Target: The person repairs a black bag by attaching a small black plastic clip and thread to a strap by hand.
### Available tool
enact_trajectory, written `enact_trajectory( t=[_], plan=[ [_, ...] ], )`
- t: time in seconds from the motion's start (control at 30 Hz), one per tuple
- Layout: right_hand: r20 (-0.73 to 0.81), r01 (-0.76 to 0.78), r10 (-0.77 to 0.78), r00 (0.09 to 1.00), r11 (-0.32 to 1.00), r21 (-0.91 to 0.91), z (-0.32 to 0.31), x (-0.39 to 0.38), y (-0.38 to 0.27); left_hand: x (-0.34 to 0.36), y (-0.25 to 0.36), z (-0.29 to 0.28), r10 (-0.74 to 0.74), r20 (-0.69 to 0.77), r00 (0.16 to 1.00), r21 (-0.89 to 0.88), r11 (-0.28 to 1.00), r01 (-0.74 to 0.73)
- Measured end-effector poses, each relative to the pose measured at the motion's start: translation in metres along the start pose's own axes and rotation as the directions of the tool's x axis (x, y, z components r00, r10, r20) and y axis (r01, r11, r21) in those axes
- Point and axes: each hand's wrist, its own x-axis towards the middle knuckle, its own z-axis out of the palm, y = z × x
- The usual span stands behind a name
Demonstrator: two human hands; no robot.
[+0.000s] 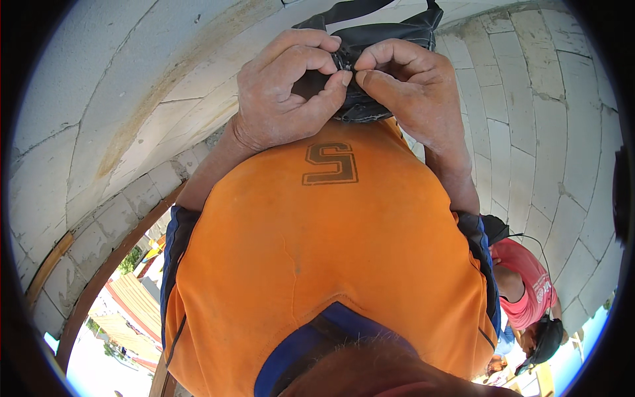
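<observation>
A black bag (397, 34) hangs or lies at the top of the view, just past the lower end of the wearer's shirt, partly hidden behind the two hands. Its material is soft, creased and a little shiny, and a broad dark strap (350, 9) loops up from it. Its inside is out of sight, so I cannot tell what it holds.

In front of the bag, between the hands, is a small crumpled dark piece (342, 59) with pale specks; whether it is part of the bag or a separate thing cannot be told. The left hand (291, 89) pinches it with thumb and fingers curled in. The right hand (413, 83) comes from the other side, forefinger and thumb drawn together at the piece's edge, its remaining fingers folded. Both hands look dusty.

Nearer the camera, the orange shirt (311, 245) fills the middle, with a dark printed mark and a blue collar. Pale block walls (516, 112) curve around on both sides. Toward the lower right, another person (526, 281) in a pinkish-red shirt bends beside the wall, wearing a dark cap (548, 341). At lower left, a brown beam (109, 268) edges a bright opening.
</observation>
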Motion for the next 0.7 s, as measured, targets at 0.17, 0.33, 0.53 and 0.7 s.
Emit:
enact_trajectory(
  t=[0.17, 0.33, 0.53, 0.7],
  plan=[
    [-0.015, 0.078, -0.078, 0.997, 0.997, -0.005, 0.000, 0.001, 0.004, 0.007, 0.003, 0.000, -0.047, -0.017, 0.999, -0.024, 0.999, 0.046],
    [-0.009, 0.076, -0.077, 0.997, 0.996, -0.048, -0.001, 0.002, 0.008, 0.009, -0.001, -0.001, 0.053, 0.002, 0.999, 0.020, 0.998, -0.053],
    [-0.078, 0.204, -0.202, 0.976, 0.979, 0.015, 0.009, 0.002, 0.014, 0.008, -0.002, -0.001, 0.115, -0.056, 0.992, 0.094, 0.990, -0.110],
    [-0.118, 0.299, -0.282, 0.952, 0.940, 0.166, 0.014, 0.004, 0.018, 0.009, 0.006, -0.003, 0.030, -0.005, 1.000, 0.140, 0.990, -0.029]
  ],
)
